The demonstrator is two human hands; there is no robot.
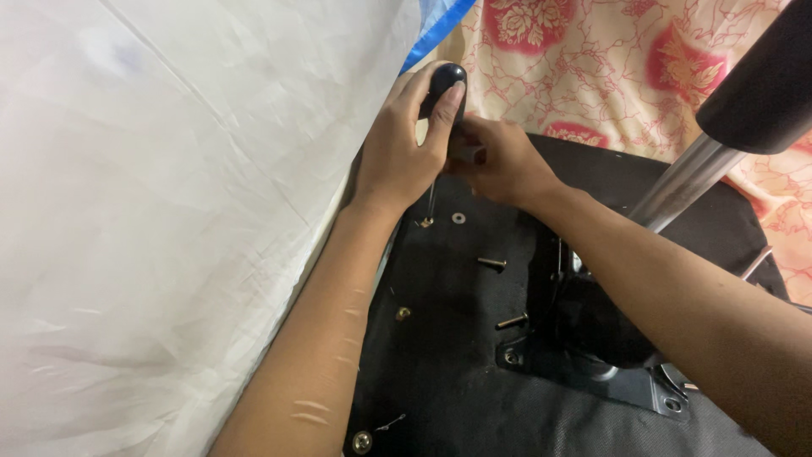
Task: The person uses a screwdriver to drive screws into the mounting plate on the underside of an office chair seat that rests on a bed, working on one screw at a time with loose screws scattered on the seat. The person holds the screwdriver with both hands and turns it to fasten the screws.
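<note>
My left hand [402, 148] grips the black handle of a screwdriver [442, 85], held upright with its shaft tip on a small brass fitting [425, 222] in the black fabric underside of a chair seat [448, 372]. My right hand [503, 161] closes around the lower part of the handle beside the left hand. A small washer [458, 218] lies just right of the tip. Two loose bolts [492, 263] [512, 321] lie on the seat underside below the hands.
A black metal mounting plate [626, 385] with a chrome column [687, 176] rises at the right. White plastic wrapping [169, 220] fills the left. A red floral cloth [626, 59] lies behind. More brass fittings [403, 313] [362, 441] sit along the seat's left edge.
</note>
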